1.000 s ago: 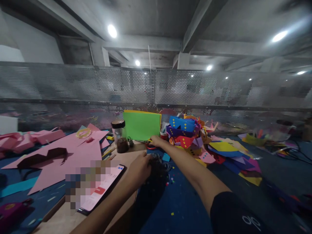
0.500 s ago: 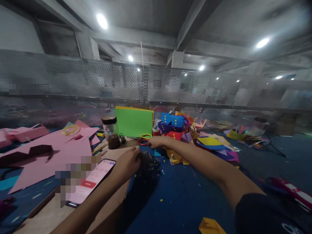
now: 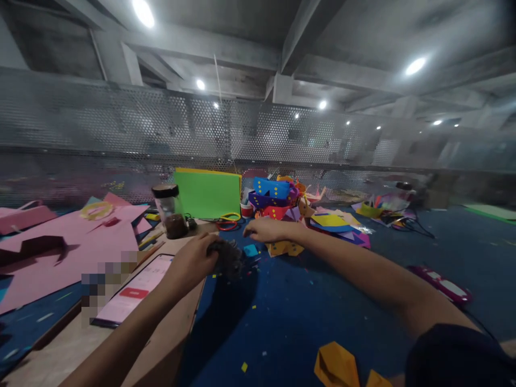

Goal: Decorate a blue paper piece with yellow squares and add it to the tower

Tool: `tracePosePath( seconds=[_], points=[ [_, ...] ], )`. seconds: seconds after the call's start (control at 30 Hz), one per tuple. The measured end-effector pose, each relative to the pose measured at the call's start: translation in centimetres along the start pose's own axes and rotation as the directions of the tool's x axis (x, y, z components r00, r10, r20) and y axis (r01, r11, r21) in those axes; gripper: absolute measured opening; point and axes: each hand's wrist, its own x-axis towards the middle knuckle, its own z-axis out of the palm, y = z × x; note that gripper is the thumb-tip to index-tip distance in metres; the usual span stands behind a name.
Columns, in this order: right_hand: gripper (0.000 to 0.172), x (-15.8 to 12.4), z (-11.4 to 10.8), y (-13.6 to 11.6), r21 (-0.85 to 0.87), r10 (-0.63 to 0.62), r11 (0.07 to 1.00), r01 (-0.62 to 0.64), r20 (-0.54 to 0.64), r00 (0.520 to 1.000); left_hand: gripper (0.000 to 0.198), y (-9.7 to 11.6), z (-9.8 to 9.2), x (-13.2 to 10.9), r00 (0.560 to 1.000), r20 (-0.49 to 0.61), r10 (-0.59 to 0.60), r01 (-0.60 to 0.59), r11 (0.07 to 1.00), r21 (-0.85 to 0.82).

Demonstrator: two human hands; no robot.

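Note:
My left hand (image 3: pixel 197 259) is closed on a dark, fuzzy grey bundle (image 3: pixel 229 258), held over the blue table beside the brown board's edge. My right hand (image 3: pixel 264 230) reaches in from the right, its fingers bent and pointing left, apart from the bundle; whether it holds anything is too small to tell. Just behind the hands lie scissors with red and yellow handles (image 3: pixel 229 221). A small light-blue paper piece (image 3: pixel 250 250) rests below my right hand. Folded orange paper with dots (image 3: pixel 285 248) sits under my right wrist.
A phone (image 3: pixel 137 287) lies on the brown board (image 3: pixel 177 328) by my left forearm. Behind stand a dark-lidded jar (image 3: pixel 166 207) and a green sheet (image 3: pixel 207 194). Colourful folded papers (image 3: pixel 272 188) are piled centrally, pink sheets (image 3: pixel 100 242) lie left, and orange paper (image 3: pixel 336 365) is near the front.
The grey bundle has moved left and up in my left hand, away from my right hand. The scissors now lie clear of my right hand. The camera view has turned slightly right.

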Motion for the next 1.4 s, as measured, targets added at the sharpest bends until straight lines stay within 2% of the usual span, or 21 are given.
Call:
tracePosePath(
  seconds=[0.1,0.17,0.23,0.27,0.3,0.33,0.37,0.43,0.57,0.67,0.73,0.77,0.8,0.83,0.9,0.97,1.0,1.07,1.17,1.3,1.4],
  points=[
    [0.032,-1.5,-1.3,-0.2,0.008,-0.028,1.000,0.029,-0.115,0.993,0.047,1.5,0.8,-1.2,1.000,0.001,0.028,-0.028,0.997,0.066],
    [0.032,-2.2,-2.4,-0.4,0.014,-0.033,0.999,0.036,-0.168,0.985,0.048,4.3,1.3,-2.8,0.991,-0.064,0.118,-0.111,0.989,0.098],
    [0.031,-2.5,-3.6,-0.7,0.020,-0.038,0.999,0.043,-0.203,0.978,0.050,8.1,1.9,-5.0,0.950,0.003,0.313,-0.311,0.946,-0.095],
    [0.030,-2.5,-4.1,-1.0,0.023,-0.044,0.999,0.050,-0.213,0.976,0.051,10.1,2.3,-6.2,0.908,0.054,0.415,-0.393,0.890,-0.232],
    [0.029,-2.5,-4.6,-1.3,0.027,-0.049,0.998,0.057,-0.221,0.974,0.055,12.0,2.9,-7.4,0.827,0.143,0.544,-0.471,0.808,-0.353],
    [0.029,-2.3,-5.0,-1.6,0.032,-0.056,0.997,0.066,-0.231,0.971,0.059,13.6,3.7,-8.4,0.696,0.184,0.694,-0.568,0.690,-0.448],
    [0.029,-2.1,-5.3,-2.0,0.037,-0.074,0.996,0.085,-0.241,0.968,0.056,14.9,4.6,-9.3,0.590,0.185,0.786,-0.640,0.596,-0.485],
    [0.029,-1.7,-5.8,-2.8,0.046,-0.119,0.990,0.135,-0.262,0.958,0.047,16.4,6.5,-10.6,0.470,0.176,0.865,-0.732,0.493,-0.469],
    [0.028,-1.0,-6.0,-4.1,0.071,-0.179,0.976,0.205,-0.268,0.946,0.034,16.4,9.1,-11.2,0.475,0.117,0.872,-0.797,0.483,-0.361],
    [0.027,-1.0,-6.1,-4.7,0.090,-0.216,0.965,0.247,-0.267,0.939,0.027,16.1,9.0,-11.0,0.446,-0.012,0.895,-0.829,0.407,-0.384],
    [0.026,-1.2,-6.1,-4.7,0.089,-0.234,0.960,0.265,-0.265,0.935,0.028,16.0,8.1,-10.7,0.475,-0.027,0.880,-0.777,0.405,-0.482],
    [0.025,-1.4,-6.2,-4.7,0.085,-0.233,0.961,0.264,-0.266,0.935,0.027,16.0,7.6,-10.4,0.521,0.000,0.854,-0.712,0.435,-0.551],
    [0.024,-1.6,-6.3,-4.6,0.082,-0.228,0.963,0.257,-0.263,0.937,0.022,15.9,7.0,-10.1,0.586,0.020,0.810,-0.635,0.474,-0.611],
    [0.024,-1.9,-6.5,-4.4,0.081,-0.218,0.966,0.246,-0.261,0.940,0.020,15.7,6.5,-9.7,0.677,0.043,0.735,-0.531,0.527,-0.664],
    [0.023,-2.6,-6.9,-4.1,0.086,-0.199,0.970,0.229,-0.266,0.943,0.022,15.1,5.8,-8.8,0.838,0.097,0.537,-0.302,0.605,-0.737],
    [0.023,-3.5,-7.3,-3.6,0.101,-0.192,0.969,0.227,-0.280,0.941,0.023,14.2,5.4,-7.8,0.936,0.145,0.320,-0.099,0.635,-0.766],
    [0.024,-4.0,-7.5,-3.4,0.109,-0.188,0.968,0.227,-0.287,0.939,0.023,13.7,5.4,-7.3,0.961,0.173,0.215,-0.003,0.636,-0.772],
    [0.025,-5.0,-7.8,-3.1,0.118,-0.169,0.970,0.211,-0.296,0.940,0.023,12.6,5.3,-6.3,0.973,0.209,0.093,0.115,0.593,-0.797],
    [0.025,-6.4,-7.9,-2.8,0.097,-0.137,0.980,0.173,-0.297,0.945,0.022,10.9,5.1,-4.9,0.970,0.241,-0.023,0.221,0.494,-0.841],
    [0.025,-8.2,-7.4,-2.9,0.108,-0.094,0.986,0.131,-0.291,0.952,0.034,8.5,4.4,-3.7,0.934,0.341,-0.108,0.358,0.277,-0.892],
    [0.028,-10.0,-6.6,-3.5,0.231,-0.075,0.963,0.139,-0.263,0.962,0.039,6.8,3.9,-3.3,0.896,0.403,-0.189,0.428,0.117,-0.896]
  ],
)
